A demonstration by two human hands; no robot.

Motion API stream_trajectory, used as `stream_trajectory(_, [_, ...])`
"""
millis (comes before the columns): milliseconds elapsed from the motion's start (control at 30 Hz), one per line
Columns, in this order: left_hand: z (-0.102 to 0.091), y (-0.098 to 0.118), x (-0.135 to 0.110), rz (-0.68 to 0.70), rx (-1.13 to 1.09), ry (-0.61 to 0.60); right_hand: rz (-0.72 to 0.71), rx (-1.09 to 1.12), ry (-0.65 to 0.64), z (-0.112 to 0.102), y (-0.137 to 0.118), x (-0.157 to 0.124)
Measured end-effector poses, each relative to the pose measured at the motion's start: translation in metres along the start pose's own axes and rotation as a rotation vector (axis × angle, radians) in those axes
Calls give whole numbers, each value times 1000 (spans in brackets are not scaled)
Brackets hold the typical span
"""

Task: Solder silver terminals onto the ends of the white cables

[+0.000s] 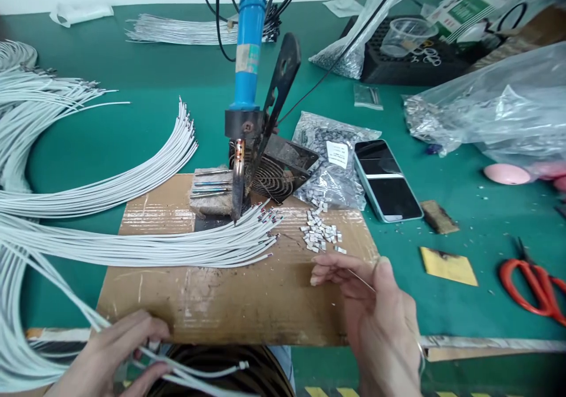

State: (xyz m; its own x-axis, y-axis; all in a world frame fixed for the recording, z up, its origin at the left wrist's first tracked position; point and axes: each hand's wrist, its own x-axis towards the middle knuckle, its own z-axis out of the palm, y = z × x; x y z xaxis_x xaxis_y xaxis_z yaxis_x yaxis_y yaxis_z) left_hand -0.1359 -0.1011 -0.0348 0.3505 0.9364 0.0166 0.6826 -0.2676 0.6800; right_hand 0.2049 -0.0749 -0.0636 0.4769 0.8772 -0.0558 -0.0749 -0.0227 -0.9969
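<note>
At the lower left my left hand (119, 350) is closed around a few white cables (190, 372); one has a small pale connector (243, 365) on its end, over my lap. My right hand (371, 308) is raised at the cardboard's right edge, its fingers bent and a thin solder wire (361, 280) running between fingers and thumb. Just beyond its fingertips lies a pile of small white connectors (319, 230). A blue-handled soldering iron (250, 43) is clamped upright, tip down, over the ends of a white cable bundle (177, 248) on the cardboard sheet (247, 302).
More white cable bundles (110, 199) curve along the left. Behind the pile are a bag of small parts (331, 155) and a phone (389, 181). Red-handled scissors (533, 285) and a yellow sponge (448, 266) lie right. A black tray (411, 66) stands behind.
</note>
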Motion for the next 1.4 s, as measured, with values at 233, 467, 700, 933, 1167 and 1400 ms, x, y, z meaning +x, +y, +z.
stream_trajectory(233, [15, 40, 41, 94, -237, -432, -22, 15, -50, 12, -8, -9])
stream_trajectory(467, [49, 60, 72, -488, -912, -377, 16, -67, -186, 27, -14, -26])
stream_trajectory(700, [41, 58, 77, -537, -1043, -325, 77, 21, -451, 58, -16, -32])
stream_trajectory(933, [45, 59, 73, -499, -1032, -385, 201, 167, -504, 58, -9, -32])
stream_trajectory(1167, [53, 65, 69, -496, -906, -246, 105, 151, -297, 48, -15, -23])
stream_trajectory(1400, [49, 64, 69, -507, -909, -168, 178, 181, -445, 51, -2, -32])
